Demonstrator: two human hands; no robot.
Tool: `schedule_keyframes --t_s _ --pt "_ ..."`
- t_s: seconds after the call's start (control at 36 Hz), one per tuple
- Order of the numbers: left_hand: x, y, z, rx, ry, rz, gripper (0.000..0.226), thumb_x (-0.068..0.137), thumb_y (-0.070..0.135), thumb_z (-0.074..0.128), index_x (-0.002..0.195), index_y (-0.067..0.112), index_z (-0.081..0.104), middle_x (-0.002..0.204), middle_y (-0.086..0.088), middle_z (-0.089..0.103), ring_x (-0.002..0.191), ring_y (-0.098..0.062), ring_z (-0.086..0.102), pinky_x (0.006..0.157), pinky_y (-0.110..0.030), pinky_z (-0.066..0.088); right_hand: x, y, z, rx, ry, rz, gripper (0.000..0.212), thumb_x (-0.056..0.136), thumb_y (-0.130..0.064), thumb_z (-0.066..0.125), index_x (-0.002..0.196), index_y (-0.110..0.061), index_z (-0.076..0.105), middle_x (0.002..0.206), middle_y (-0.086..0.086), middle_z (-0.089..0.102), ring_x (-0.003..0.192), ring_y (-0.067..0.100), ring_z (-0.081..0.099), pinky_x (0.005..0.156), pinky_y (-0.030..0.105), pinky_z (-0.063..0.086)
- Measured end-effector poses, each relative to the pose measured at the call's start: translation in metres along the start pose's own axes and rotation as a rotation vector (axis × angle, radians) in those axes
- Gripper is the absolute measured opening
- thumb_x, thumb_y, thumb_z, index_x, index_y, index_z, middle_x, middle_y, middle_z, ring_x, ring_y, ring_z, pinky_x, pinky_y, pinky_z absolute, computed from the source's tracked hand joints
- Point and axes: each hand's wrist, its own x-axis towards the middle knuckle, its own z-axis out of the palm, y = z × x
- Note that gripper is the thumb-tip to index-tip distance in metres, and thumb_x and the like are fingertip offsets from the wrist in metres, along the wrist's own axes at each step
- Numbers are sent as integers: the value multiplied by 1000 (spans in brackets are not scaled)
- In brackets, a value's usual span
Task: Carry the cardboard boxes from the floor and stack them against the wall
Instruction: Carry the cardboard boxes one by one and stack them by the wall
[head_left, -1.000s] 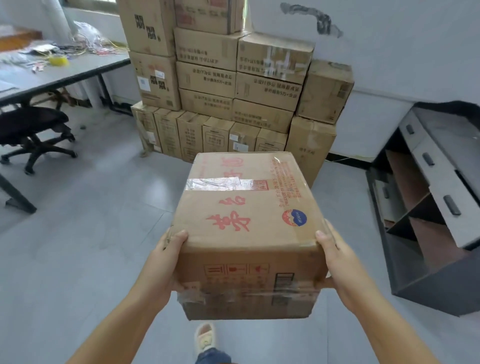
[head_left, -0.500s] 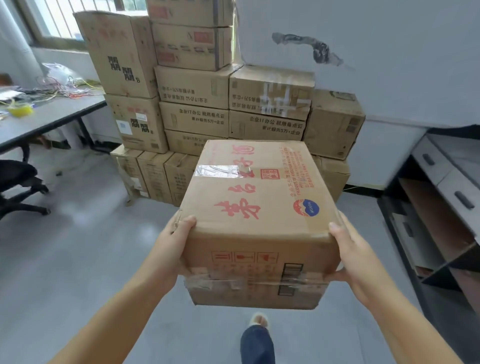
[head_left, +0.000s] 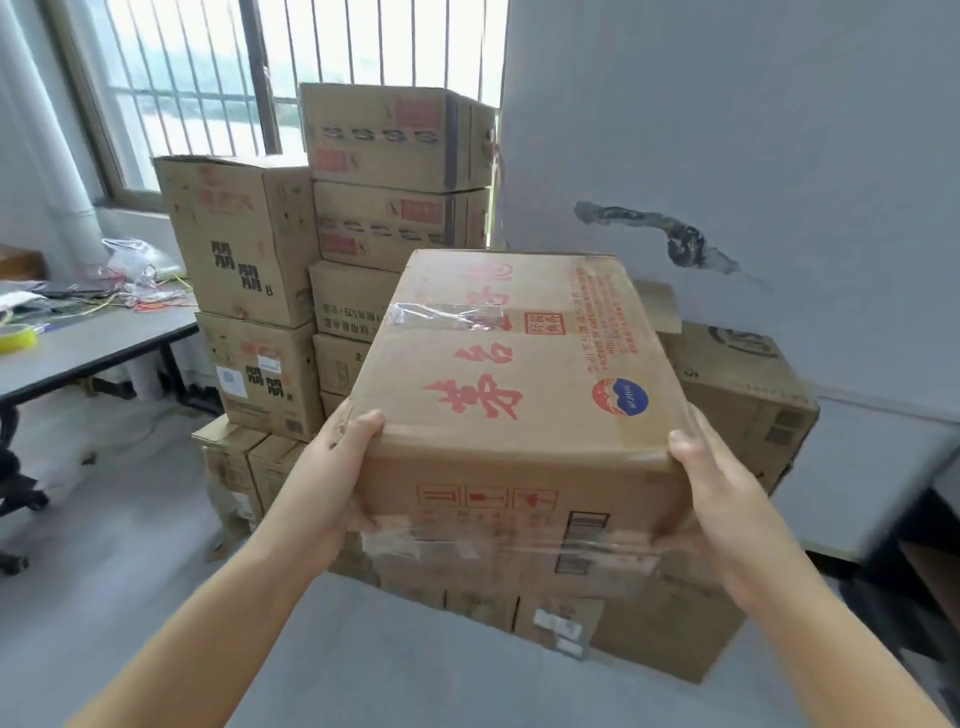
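I hold a brown cardboard box (head_left: 514, 384) with red characters and clear tape up at chest height. My left hand (head_left: 337, 467) grips its near left corner, thumb on top and fingers under the edge. My right hand (head_left: 722, 499) grips the near right corner the same way. Right behind it stands the stack of cardboard boxes (head_left: 374, 171) against the white wall (head_left: 727, 130), several layers high. One lower box (head_left: 748, 395) of the stack shows to the right of the carried box. The carried box hides the middle of the stack.
A grey desk (head_left: 98, 343) with cables and a yellow tape roll stands on the left under a barred window (head_left: 208, 67). A black office chair (head_left: 10, 493) is at the left edge. A dark cabinet (head_left: 924, 545) stands at the right edge. Grey floor (head_left: 130, 545) lies below.
I have walked closer to the stack, which now fills the view behind the box. The box has risen higher. Both hands keep the same grip on its corners.
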Motion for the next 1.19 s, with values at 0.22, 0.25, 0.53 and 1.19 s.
schedule_keyframes --t_s 0.22,0.25,0.53,1.19 --pt "167 40 30 -18 -109 150 27 95 33 44 115 43 60 105 7 64 87 -18 59 65 -45 43 147 -41 21 4 131 -135 47 96 -44 42 142 -49 32 134 -13 51 118 17 52 75 53 57" --pt "190 46 34 -20 -133 165 27 95 34 45 114 43 61 106 7 64 88 -18 59 64 -45 43 166 -46 26 12 146 -144 51 94 -47 44 143 -49 32 135 -14 50 119 17 52 75 53 57" --pt "392 104 56 -60 -326 283 27 94 34 48 117 42 60 111 6 65 89 -19 58 55 -36 45 332 -84 66 84 273 -223 48 96 -44 42 143 -48 33 130 -8 52 100 13 59 77 57 56" --pt "672 41 121 486 -327 339 75 97 21 50 151 39 0 149 19 25 124 6 25 106 -23 28 631 -27 87 -378 202 -132 64 95 -19 54 148 -31 21 130 -10 50 116 15 53 79 31 52"
